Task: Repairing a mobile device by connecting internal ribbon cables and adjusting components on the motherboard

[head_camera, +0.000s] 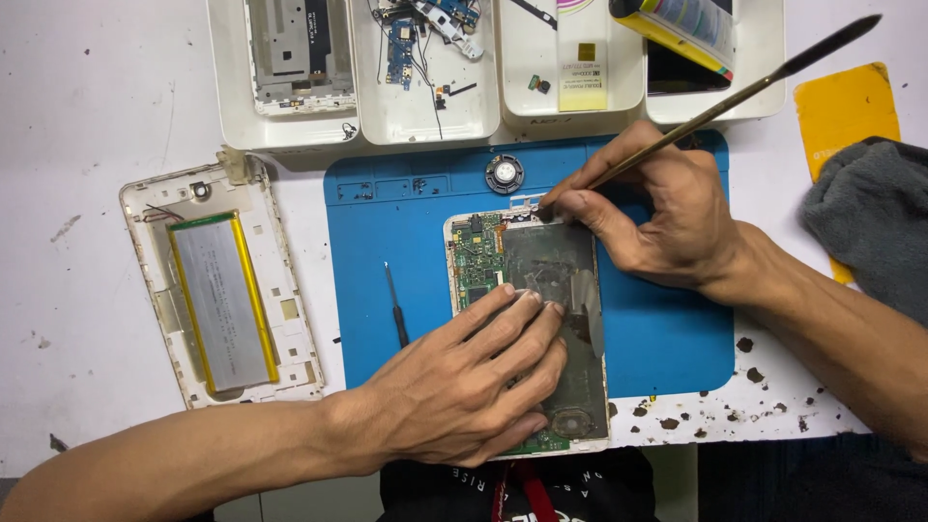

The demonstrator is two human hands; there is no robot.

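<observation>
Opened tablet [527, 329] lies face-down on blue mat [667, 329] at centre of bench [87, 106], green circuit board [476, 261] exposed along its left side. Left hand [464, 387] flat on lower half, fingers spread, gripping nothing. Right hand [667, 217] pinches thin metal spudger [735, 97], tip at tablet's top edge. Small screwdriver [396, 309] on mat, left of tablet. Back cover w/ battery [222, 300] further left. Parts trays [425, 68] at bench rear; grey cloth [870, 222] far right.
</observation>
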